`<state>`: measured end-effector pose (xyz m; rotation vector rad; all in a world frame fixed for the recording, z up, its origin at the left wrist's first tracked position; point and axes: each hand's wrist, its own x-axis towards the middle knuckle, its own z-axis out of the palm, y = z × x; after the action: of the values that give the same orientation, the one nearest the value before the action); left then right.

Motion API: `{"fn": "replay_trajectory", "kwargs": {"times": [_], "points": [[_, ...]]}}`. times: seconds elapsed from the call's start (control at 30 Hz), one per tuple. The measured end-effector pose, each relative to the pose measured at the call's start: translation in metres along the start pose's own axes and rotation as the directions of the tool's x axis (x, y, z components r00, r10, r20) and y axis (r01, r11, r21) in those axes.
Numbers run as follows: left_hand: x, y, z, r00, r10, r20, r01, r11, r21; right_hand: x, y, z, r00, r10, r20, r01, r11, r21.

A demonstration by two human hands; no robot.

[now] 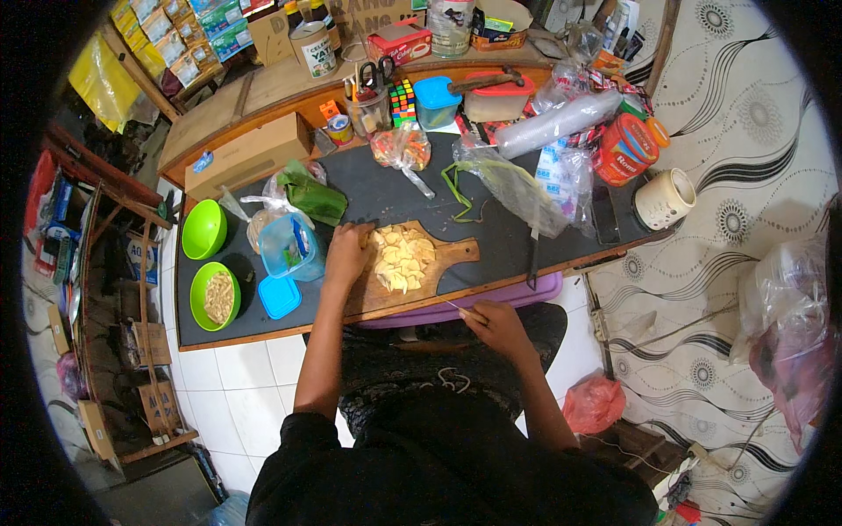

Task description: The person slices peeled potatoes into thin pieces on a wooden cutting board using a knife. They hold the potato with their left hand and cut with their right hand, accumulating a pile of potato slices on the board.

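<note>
A wooden cutting board (pixel 454 253) lies near the table's front edge, with a pile of thin pale yellow slices (pixel 402 256) on it. My left hand (pixel 352 253) rests at the board's left side, fingers bent at the edge of the pile; whether it holds a piece is hidden. My right hand (pixel 503 325) grips a small knife (pixel 468 313) by its handle, just off the table's front edge, with the blade pointing towards the board. To the left, a green bowl (pixel 220 297) holds light brown pieces, and another green bowl (pixel 204 230) stands behind it.
A blue plastic container (pixel 289 246) and its lid (pixel 279 297) stand left of my left hand. Behind the board lie a folded green leaf (pixel 316 194) and a bag of chillies (pixel 401 150). A dark-handled knife (pixel 533 260), a phone (pixel 605 214) and a cream mug (pixel 664 199) are to the right.
</note>
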<state>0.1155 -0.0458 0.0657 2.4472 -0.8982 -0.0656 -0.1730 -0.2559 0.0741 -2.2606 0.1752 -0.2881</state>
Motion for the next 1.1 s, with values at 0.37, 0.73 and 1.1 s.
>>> {"fn": "replay_trajectory", "kwargs": {"times": [0.37, 0.73, 1.1], "points": [[-0.016, 0.01, -0.017, 0.99, 0.051, 0.128, -0.057, 0.998, 0.039, -0.001, -0.001, 0.001, 0.999, -0.026, -0.039, 0.025, 0.999, -0.039], [-0.007, 0.012, -0.009, 0.988, 0.0, 0.153, -0.014, 0.996, 0.089, -0.002, 0.002, -0.004, 0.999, 0.041, -0.019, -0.042, 0.998, -0.038], [-0.002, 0.016, -0.015, 0.965, -0.002, 0.261, 0.002, 1.0, 0.0, -0.004, -0.001, -0.01, 0.996, 0.083, -0.044, -0.085, 0.996, -0.032]]}}
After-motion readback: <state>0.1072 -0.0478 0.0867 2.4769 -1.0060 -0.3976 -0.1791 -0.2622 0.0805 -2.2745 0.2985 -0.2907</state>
